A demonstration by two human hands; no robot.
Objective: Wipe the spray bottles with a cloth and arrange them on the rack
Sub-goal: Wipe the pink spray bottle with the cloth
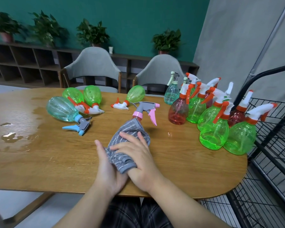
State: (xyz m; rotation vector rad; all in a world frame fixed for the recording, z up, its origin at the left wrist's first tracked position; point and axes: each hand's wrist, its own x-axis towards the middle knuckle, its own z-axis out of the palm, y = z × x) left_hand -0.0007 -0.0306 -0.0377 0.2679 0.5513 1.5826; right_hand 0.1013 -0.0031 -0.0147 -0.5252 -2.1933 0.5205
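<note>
A spray bottle with a pink collar and grey-pink trigger head [145, 109] tilts over the table's middle, its body wrapped in a grey striped cloth [127, 143]. My left hand [109, 168] cups the wrapped bottle from below and the left. My right hand [138, 155] lies over the cloth, fingers curled round it. Several green bottles and one teal bottle [62, 109] lie on their sides at the back left. A cluster of upright green, red and teal bottles [214, 116] stands at the right end. The black wire rack [270, 145] stands beside the table's right edge.
Water puddles [11, 137] wet the wooden table [56, 162] on its left side. Two grey chairs [92, 66] stand behind the table. A low shelf with potted plants runs along the green wall.
</note>
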